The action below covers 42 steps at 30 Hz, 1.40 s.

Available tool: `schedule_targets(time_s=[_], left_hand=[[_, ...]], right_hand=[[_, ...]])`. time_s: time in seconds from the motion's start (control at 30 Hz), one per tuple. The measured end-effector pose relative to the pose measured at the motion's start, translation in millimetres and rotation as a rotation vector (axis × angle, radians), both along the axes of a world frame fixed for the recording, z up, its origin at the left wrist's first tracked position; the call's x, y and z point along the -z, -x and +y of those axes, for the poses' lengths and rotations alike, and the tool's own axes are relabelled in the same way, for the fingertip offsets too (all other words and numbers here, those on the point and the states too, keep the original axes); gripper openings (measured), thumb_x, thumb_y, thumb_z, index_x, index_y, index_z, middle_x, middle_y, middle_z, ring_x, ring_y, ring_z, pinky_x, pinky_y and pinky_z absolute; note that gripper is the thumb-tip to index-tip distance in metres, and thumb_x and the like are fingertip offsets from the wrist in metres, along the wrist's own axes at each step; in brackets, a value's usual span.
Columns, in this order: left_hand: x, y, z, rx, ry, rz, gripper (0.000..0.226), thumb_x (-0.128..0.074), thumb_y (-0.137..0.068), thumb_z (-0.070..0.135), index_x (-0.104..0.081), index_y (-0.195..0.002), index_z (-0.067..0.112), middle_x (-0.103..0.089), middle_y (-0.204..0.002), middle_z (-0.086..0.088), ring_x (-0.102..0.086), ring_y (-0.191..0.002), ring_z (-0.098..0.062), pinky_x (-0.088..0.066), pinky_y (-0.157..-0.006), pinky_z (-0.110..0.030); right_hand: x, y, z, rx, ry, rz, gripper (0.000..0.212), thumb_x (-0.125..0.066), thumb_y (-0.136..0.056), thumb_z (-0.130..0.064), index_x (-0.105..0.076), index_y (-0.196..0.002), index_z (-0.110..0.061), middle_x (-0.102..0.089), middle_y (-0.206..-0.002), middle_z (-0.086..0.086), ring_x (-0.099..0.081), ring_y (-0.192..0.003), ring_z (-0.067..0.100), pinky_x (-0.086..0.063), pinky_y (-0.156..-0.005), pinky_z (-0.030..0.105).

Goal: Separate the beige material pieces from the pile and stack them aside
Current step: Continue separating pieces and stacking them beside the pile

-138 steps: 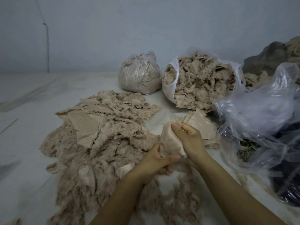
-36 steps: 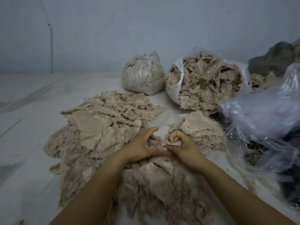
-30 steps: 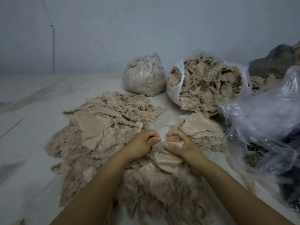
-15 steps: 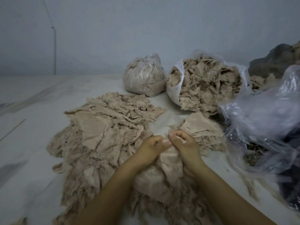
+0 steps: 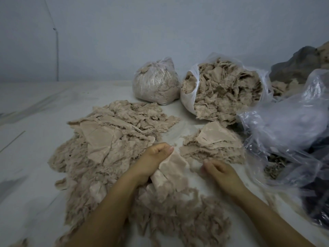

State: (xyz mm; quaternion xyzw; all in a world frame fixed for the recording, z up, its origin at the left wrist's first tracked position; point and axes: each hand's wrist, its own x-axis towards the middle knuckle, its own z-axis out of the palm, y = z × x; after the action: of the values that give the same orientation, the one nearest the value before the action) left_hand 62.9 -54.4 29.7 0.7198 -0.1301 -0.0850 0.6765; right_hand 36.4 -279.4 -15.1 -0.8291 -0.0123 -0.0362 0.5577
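beige piece [image 5: 173, 166] was pinched in my left hand [image 5: 153, 161], raised just above near pile [image 5: 169, 211]. my right hand [image 5: 219, 172] hung loose beside it, fingers half curled, holding nothing. small stack [image 5: 213, 145] lay just beyond; big heap [image 5: 106, 139] lay left.

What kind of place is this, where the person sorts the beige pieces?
Probably a plain workroom for sorting textile scraps, not a home. Beige pieces lie in a big pile on a bare pale floor, plastic bags stuffed with the same scraps stand by a blank wall, and the left hand holds one piece.
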Motion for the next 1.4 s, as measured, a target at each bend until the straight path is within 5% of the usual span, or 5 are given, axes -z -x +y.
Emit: schedule_targets(time_s=[0.27,0.63,0.83,1.2,1.4], left_hand=[[-6,8,-2,0.186,0.041,0.203,0.033,-0.063,-0.079,0.035,-0.061,-0.089,0.004,-0.059,-0.08,-0.012,-0.056,-0.068,-0.017,-0.046,-0.063,-0.026],[-2,10,6,0.027,-0.12,0.144,0.021,-0.067,-0.083,0.015,-0.062,-0.063,0.011,-0.055,-0.054,0.0,-0.049,-0.046,-0.008,-0.04,-0.049,-0.02],[-2,7,-4,0.014,0.026,0.189,0.021,-0.06,-0.089,0.024,-0.067,-0.075,0.01,-0.069,-0.067,-0.001,-0.064,-0.059,-0.01,-0.05,-0.054,-0.02],[18,1,-12,-0.342,0.201,0.271,0.021,-0.055,-0.094,0.025,-0.066,-0.085,0.009,-0.071,-0.077,-0.008,-0.067,-0.069,-0.016,-0.051,-0.06,-0.022],[14,0,-2,0.013,0.276,0.292,0.024,-0.062,-0.086,0.025,-0.074,-0.094,0.006,-0.072,-0.093,-0.019,-0.069,-0.08,-0.024,-0.055,-0.068,-0.028]], right_hand=[[-31,-9,46,-0.279,-0.693,0.247,0.036,-0.069,-0.077,-0.036,-0.062,-0.09,-0.003,-0.063,-0.082,0.016,-0.061,-0.072,0.021,-0.052,-0.065,0.029],[-16,-26,25,0.235,-0.271,-0.071,0.025,-0.063,-0.091,-0.022,-0.054,-0.069,-0.014,-0.052,-0.051,-0.003,-0.044,-0.044,0.011,-0.036,-0.048,0.025],[-17,-8,19,-0.204,-0.173,0.174,0.05,-0.054,-0.073,-0.069,-0.066,-0.068,-0.021,-0.066,-0.068,-0.006,-0.059,-0.059,0.01,-0.045,-0.055,0.02],[-19,3,27,-0.527,0.102,0.344,0.022,-0.074,-0.082,-0.015,-0.062,-0.065,-0.01,-0.061,-0.048,-0.008,-0.053,-0.043,0.002,-0.042,-0.048,0.014],[-41,-22,31,-0.268,-0.168,0.132,0.026,-0.069,-0.085,-0.022,-0.063,-0.111,-0.027,-0.066,-0.097,0.002,-0.066,-0.079,0.014,-0.056,-0.07,0.027]])
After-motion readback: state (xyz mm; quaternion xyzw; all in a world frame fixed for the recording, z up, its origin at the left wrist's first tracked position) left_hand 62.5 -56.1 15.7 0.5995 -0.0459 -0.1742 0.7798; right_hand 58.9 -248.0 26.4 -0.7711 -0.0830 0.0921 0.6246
